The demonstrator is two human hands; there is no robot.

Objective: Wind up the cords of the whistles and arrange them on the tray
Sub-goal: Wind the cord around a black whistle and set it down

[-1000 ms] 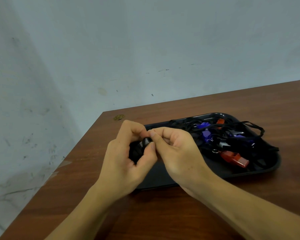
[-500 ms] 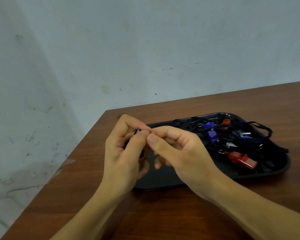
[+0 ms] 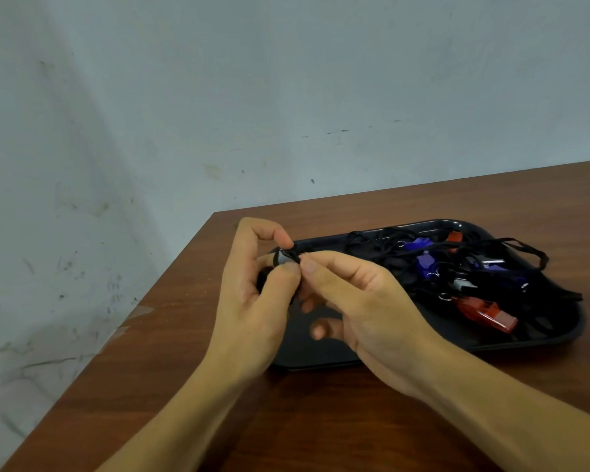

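Observation:
My left hand [image 3: 252, 301] grips a small black whistle [image 3: 284, 258] between thumb and fingers, above the left end of the black tray [image 3: 321, 359]. My right hand [image 3: 365, 301] touches it from the right and pinches its black cord at the whistle; most of that cord is hidden behind my fingers. On the tray's right half lies a tangle of black cords [image 3: 511, 247] with purple whistles [image 3: 426, 264], a red whistle [image 3: 484, 311], an orange one [image 3: 454, 236] and a grey-tipped one [image 3: 464, 285].
The tray sits on a brown wooden table [image 3: 355, 420] whose left edge and far corner lie close to a pale wall [image 3: 218, 97]. A cord loop [image 3: 539, 258] hangs over the tray's right rim.
Both hands stayed together over the tray's left end. My fingers shifted around the black whistle, and its grey-black body now shows above my left thumb.

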